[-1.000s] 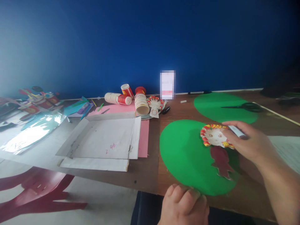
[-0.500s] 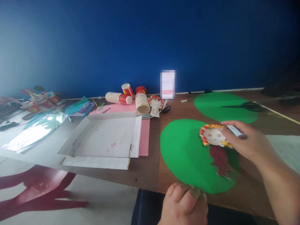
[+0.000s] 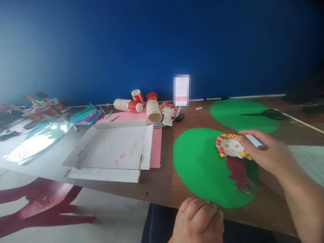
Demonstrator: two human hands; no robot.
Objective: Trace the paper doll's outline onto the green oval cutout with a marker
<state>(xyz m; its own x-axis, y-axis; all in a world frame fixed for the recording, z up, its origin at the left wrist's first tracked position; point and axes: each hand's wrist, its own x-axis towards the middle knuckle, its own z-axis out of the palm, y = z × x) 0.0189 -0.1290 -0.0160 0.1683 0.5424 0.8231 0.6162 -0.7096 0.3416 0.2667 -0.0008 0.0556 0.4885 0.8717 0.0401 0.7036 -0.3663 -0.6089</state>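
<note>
My right hand (image 3: 269, 152) is closed round a small white tube with a dark end (image 3: 253, 141). Its thumb and fingers also meet the right side of a paper face (image 3: 230, 147) with a red and yellow curled rim. Under the face, a maroon cut-out (image 3: 238, 172) lies on the near green oval sheet (image 3: 197, 165). At the table's front edge rests my left hand (image 3: 198, 219), its fingers curled in; whether anything is inside them is hidden.
Scissors (image 3: 270, 114) lie on a second green oval (image 3: 227, 113). Left are a white box lid (image 3: 108, 145), pink paper (image 3: 156, 148) and stacked paper cups (image 3: 154, 111). A stick (image 3: 301, 122) lies at right, and a red chair (image 3: 48, 199) stands lower left.
</note>
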